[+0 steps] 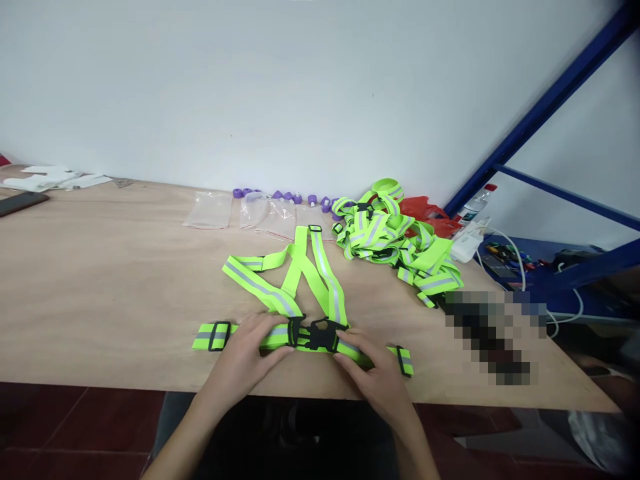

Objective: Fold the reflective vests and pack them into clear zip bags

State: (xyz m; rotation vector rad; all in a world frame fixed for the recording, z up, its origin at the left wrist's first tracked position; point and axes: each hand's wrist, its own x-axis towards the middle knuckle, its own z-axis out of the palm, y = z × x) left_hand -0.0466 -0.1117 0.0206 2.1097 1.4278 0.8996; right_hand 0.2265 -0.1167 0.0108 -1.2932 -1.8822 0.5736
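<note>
A neon yellow-green reflective harness vest (300, 267) with grey stripes lies on the table, its shoulder straps spread toward the wall. Across its front runs a waist belt with a black side-release buckle (323, 335). My left hand (247, 350) is closed, thumb and fingers pinching the belt beside the left buckle half (295, 331). On the other side my right hand (373, 363) grips the belt at the right buckle half. The two halves face each other closely; whether they are latched, I cannot tell. Black slider adjusters (219, 336) show at both belt ends.
A heap of similar reflective straps (380, 227) lies at the back right, beside a red plastic bag (425, 212). Clear plastic bags (207, 210) and several purple caps (313, 199) line the wall. A bottle (477, 203), white charger (469, 241) and blue frame (550, 97) stand right.
</note>
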